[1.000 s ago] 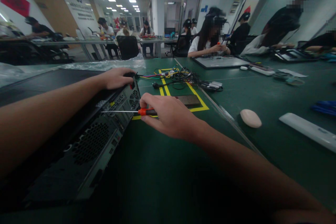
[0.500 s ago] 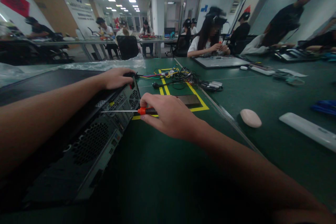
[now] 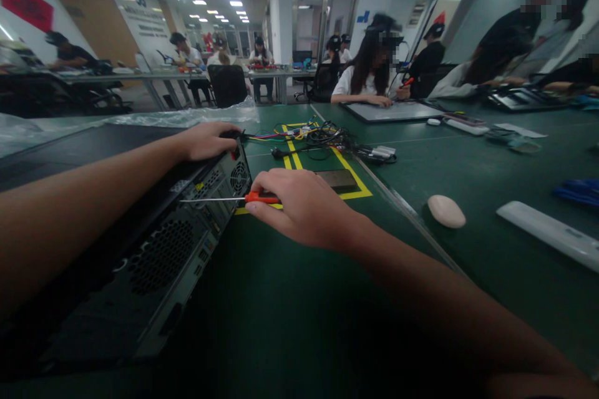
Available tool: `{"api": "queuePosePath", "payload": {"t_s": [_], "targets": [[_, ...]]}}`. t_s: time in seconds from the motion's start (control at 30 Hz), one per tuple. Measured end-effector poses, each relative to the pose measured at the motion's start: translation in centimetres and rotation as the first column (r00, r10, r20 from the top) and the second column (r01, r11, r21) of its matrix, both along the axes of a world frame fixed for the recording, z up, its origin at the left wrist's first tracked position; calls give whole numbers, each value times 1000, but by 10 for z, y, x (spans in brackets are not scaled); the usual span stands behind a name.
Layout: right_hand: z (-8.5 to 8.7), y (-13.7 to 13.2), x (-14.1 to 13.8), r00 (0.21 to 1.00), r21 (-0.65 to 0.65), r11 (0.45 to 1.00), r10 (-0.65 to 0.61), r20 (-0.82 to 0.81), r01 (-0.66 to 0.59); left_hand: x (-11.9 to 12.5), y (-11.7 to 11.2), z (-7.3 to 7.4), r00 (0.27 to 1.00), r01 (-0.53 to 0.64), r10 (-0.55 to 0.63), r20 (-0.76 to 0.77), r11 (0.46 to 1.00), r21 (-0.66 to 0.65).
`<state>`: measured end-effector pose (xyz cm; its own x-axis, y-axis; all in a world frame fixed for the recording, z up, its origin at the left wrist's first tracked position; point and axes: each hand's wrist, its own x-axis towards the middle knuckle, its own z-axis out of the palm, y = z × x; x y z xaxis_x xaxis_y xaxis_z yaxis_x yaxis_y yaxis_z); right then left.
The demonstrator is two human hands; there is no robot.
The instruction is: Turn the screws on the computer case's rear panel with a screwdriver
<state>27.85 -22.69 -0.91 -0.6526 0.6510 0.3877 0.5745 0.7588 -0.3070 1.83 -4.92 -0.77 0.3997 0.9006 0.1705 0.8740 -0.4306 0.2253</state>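
Steel of the computer case point(image 3: 154, 249) fills the lower left of the frame, lying on its side with its vented rear panel facing centre. My left hand point(image 3: 206, 139), left of centre, is curled over the case's far top corner, gripping it. The screwdriver point(image 3: 219, 199) lies level, its long axis running left to right. Its thin tip is at the rear panel, though I cannot tell if it sits in a screw. Its orange handle is pinched in my right hand point(image 3: 299, 206) at centre, so the panel lies straight left of that hand. Farther right on the green table point(image 3: 468, 156) are a cable tangle point(image 3: 322, 134) and a pale mouse point(image 3: 447, 211).
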Motion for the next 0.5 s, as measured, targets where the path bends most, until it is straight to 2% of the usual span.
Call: {"api": "queuePosePath", "payload": {"t_s": [0.13, 0.3, 0.5], "targets": [[-2, 0, -2, 1000, -10, 1000, 0, 16, 0, -1, 2, -1, 1000, 13, -13, 0, 1000, 10], [-4, -2, -1, 998, -19, 1000, 19, -52, -20, 0, 1, 0, 1000, 3, -3, -11, 1000, -1], [-2, 0, 1, 999, -5, 999, 32, -19, -33, 3, -4, 3, 1000, -10, 10, -24, 1000, -8]]}}
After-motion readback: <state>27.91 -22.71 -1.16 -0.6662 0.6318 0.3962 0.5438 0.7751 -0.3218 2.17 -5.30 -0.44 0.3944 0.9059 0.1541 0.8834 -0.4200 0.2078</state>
